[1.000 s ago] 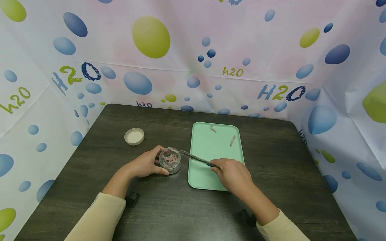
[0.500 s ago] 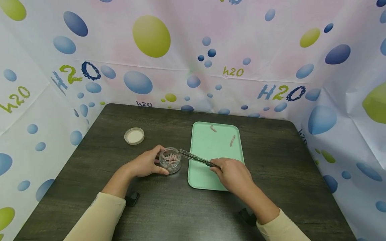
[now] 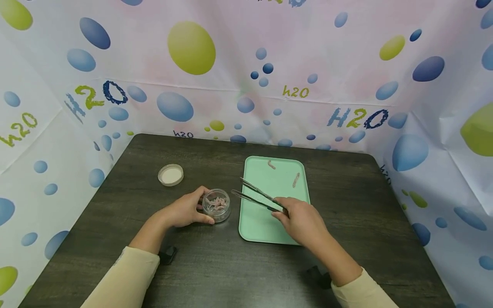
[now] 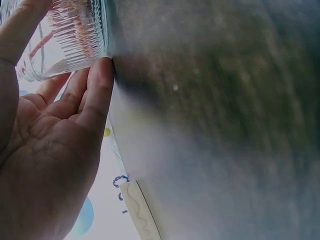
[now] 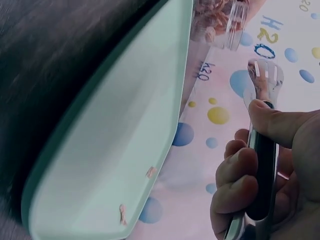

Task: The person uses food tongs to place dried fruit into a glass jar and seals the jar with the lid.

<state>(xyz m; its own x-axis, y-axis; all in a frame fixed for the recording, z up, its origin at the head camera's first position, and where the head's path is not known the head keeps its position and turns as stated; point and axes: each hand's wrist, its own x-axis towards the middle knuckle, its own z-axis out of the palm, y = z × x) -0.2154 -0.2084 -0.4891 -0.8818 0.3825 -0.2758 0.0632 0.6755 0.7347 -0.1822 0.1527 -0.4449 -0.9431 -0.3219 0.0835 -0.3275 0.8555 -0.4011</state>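
Just changed: the spread of the metal tongs [image 3: 254, 200]. Half a second ago, nearly closed, with the tips at the rim of the glass jar [image 3: 221, 217]; now, parted in a clear V and slightly withdrawn. In the head view, one tip just beside the jar, the other farther off, both a little past the left edge of the green tray [image 3: 257, 231]. Between the two arms, no piece to be seen. For the work in hand, probably an unloaded tool, with nothing under transfer at this instant. On the tray, in the same places as before, two pinkish pieces: a curved piece [image 3: 271, 164] near the far edge, a straighter piece [image 3: 296, 180] near the right side. In the jar, a heap of pale strands [image 3: 217, 204].

In the right grip [image 3: 304, 220], the tongs, grasped at the dark handle, with the slotted end well beyond the thumb. In the left grip [image 3: 192, 209], the jar, held from its left side between thumb and fingers, upright on the counter [image 3: 215, 265], apart from the tray. Behind the left grip, untouched: the round lid [image 3: 170, 175].
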